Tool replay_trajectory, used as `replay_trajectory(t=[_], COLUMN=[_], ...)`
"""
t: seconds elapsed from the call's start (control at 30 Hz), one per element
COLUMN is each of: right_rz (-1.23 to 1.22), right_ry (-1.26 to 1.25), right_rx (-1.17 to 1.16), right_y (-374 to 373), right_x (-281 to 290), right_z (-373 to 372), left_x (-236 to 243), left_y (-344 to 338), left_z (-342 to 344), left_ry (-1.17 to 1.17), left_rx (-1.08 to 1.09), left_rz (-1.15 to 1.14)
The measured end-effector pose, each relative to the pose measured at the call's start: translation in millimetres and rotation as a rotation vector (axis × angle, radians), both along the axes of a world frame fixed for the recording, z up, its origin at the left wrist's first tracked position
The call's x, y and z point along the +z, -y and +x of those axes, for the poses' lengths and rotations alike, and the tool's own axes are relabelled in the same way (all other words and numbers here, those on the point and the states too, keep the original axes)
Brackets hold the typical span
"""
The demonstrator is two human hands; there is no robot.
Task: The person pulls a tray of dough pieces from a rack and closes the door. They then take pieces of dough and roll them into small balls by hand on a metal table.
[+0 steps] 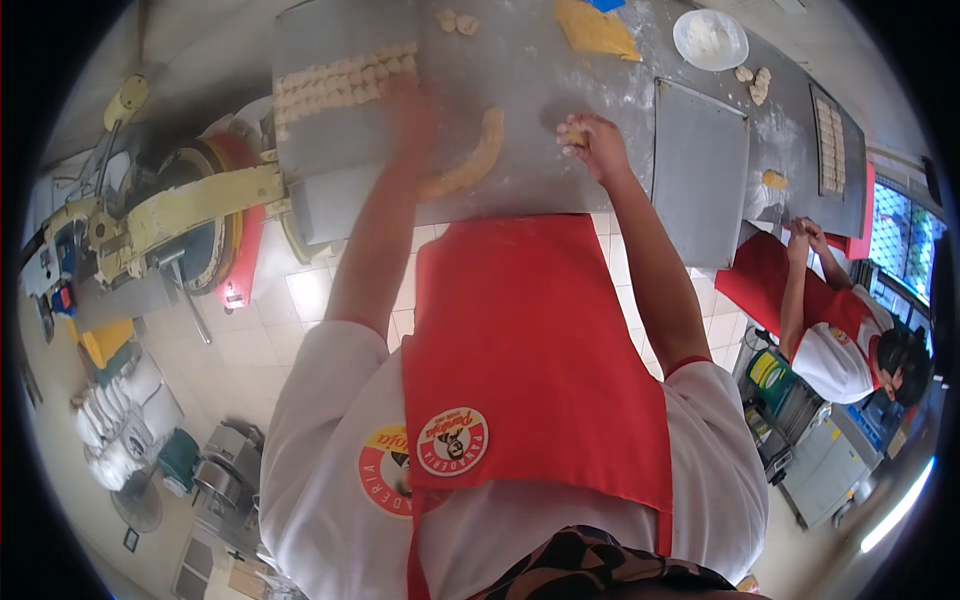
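My left hand (410, 110), smeared by motion, is over the right end of several rows of small pale dough pieces (345, 82) on a metal tray (330, 150); its fingers cannot be made out. In my right hand (600, 145), closed above the metal table, is a small lump of yellowish filling (574, 138), pinched at the fingertips. Between my hands lies a long curved roll of the same yellowish stuff (480, 165), its near end beside my left forearm.
Farther back are a yellow sheet (597, 30), a white bowl of flour (710, 40) and pale dough lumps (458, 22). An upside-down or bare tray (700, 165) lies to the right. A machine (200, 210) stands left; a co-worker (830, 320) works at right.
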State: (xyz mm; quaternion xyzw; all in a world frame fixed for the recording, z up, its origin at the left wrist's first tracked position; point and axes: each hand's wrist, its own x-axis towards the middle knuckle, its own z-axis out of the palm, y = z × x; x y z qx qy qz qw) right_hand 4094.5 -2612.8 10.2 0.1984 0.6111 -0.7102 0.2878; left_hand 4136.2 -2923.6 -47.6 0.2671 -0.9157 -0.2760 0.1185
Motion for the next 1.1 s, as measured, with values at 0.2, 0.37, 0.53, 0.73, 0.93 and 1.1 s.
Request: replay_trajectory(t=[0.2,0.37,0.53,0.73,0.93,1.1], right_rz=[-0.028,0.122,0.245,0.302,0.363,-0.097], right_ry=[0.031,-0.152,-0.425,-0.527,-0.538,-0.225], right_rx=[-0.037,0.124,0.177,0.118,0.141,-0.119], right_y=[-60.2,-35.3,-19.3,-37.1,-60.9,-76.8], right_x=[-43.1,-20.5,5.6,19.9,19.6,-3.1], right_z=[47.7,63.6,37.8,27.9,24.8,26.1], left_x=[-13.9,-24.1,44.2,58.8,75.7,78.2], left_y=[37.5,-48.3,-175.8,-203.5,-212.4,-207.0], left_z=[-26.2,15.0,15.0,8.2,10.2,11.5], left_ry=[0.212,-0.142,0.023,0.031,0.141,0.052], left_rx=[-0.102,-0.335,-0.113,-0.063,-0.165,-0.063], left_rz=[-0.285,0.387,1.343,1.408,1.368,1.666])
